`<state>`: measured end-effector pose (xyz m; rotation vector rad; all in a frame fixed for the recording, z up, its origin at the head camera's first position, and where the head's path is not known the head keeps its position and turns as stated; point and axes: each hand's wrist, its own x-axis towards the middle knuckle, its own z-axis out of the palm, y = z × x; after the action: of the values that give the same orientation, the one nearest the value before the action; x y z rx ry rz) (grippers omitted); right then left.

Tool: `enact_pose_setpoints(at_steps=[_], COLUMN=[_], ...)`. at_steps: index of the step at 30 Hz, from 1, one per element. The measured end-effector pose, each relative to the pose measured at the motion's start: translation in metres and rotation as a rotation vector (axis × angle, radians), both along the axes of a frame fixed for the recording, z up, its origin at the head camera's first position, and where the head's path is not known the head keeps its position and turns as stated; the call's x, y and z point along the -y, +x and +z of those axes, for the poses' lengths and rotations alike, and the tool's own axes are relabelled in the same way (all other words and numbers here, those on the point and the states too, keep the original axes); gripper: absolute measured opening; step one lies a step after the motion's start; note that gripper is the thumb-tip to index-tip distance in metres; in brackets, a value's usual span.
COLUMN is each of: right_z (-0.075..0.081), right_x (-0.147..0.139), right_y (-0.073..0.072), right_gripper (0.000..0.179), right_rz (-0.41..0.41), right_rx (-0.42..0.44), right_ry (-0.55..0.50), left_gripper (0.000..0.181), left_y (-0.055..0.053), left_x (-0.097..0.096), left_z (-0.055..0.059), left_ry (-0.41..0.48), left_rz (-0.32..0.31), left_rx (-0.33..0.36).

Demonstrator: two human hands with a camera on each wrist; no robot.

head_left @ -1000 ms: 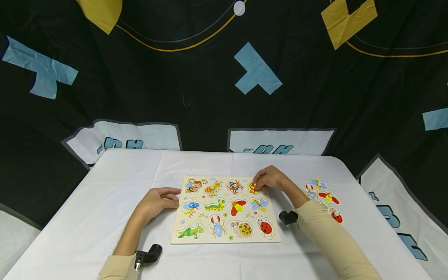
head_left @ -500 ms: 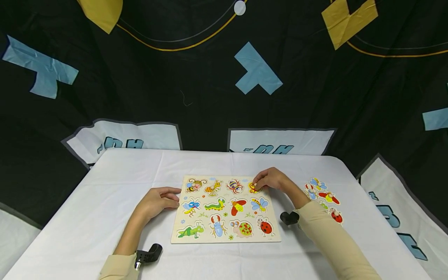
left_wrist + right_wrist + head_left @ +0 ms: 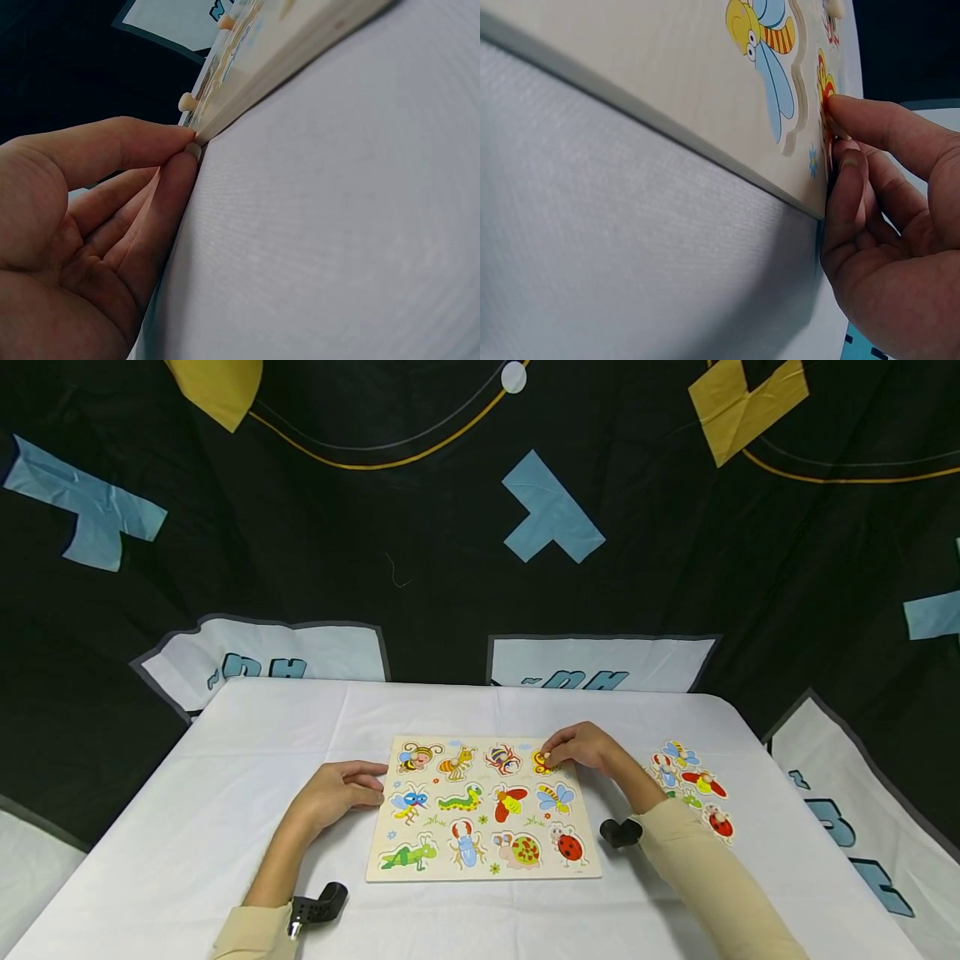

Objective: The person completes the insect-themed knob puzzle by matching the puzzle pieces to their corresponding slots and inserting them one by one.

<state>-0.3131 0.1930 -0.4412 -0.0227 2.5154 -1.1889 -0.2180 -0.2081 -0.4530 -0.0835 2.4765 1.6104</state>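
A wooden insect puzzle board [image 3: 450, 822] lies flat on the table, its recesses showing printed insects. At its top right corner, my right hand [image 3: 583, 747] pinches the small knob of a yellow and red butterfly puzzle piece [image 3: 542, 763]. In the right wrist view, thumb and fingers of the right hand [image 3: 889, 199] meet at that knob, and the butterfly [image 3: 826, 82] is partly hidden behind them. My left hand [image 3: 333, 793] rests beside the board, its fingertips touching the left edge. The left wrist view shows the left hand [image 3: 97, 217] with thumb and finger at the board's side [image 3: 277, 82].
Loose insect pieces lie grouped right of the board, among them a ladybug [image 3: 718, 822], a red-winged bug [image 3: 705, 783] and a blue-winged one [image 3: 680, 754]. A white cloth covers the table [image 3: 450, 918]. Knobs [image 3: 187, 102] stand up from the board.
My right hand shifts very slightly at the butterfly's spot, its wrist moving a little toward me. The left hand and the board stay in place.
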Motion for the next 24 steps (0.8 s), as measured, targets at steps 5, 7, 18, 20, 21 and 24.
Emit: enact_pose_setpoints(at_steps=[5, 7, 18, 20, 21, 24], right_z=[-0.0018, -0.0024, -0.0058, -0.0054, -0.0051, -0.0030], right_x=[-0.0010, -0.0011, -0.0013, -0.0018, -0.0020, -0.0007], right_y=[0.0004, 0.0008, 0.0017, 0.0024, 0.0029, 0.0043], right_gripper=[0.023, 0.024, 0.025, 0.025, 0.025, 0.024], right_rz=[-0.009, -0.012, -0.028, -0.029, -0.032, -0.034], right_rx=[-0.004, -0.005, -0.012, -0.017, -0.019, -0.027], right_ry=[-0.009, -0.012, -0.010, -0.009, -0.009, -0.016], left_gripper=[0.053, 0.053, 0.052, 0.052, 0.052, 0.052], left_y=[-0.0006, -0.0013, -0.0022, -0.0018, -0.0016, 0.0000], left_x=[0.0003, 0.0006, 0.0013, 0.0010, 0.0008, 0.0016], left_z=[-0.0003, -0.0010, -0.0030, -0.0029, -0.0023, -0.0016], left_ry=[-0.013, -0.023, -0.026, -0.023, -0.020, -0.023], left_rz=[-0.004, 0.000, 0.008, 0.011, 0.008, 0.011], left_rx=[-0.007, -0.005, -0.004, 0.000, -0.001, 0.000])
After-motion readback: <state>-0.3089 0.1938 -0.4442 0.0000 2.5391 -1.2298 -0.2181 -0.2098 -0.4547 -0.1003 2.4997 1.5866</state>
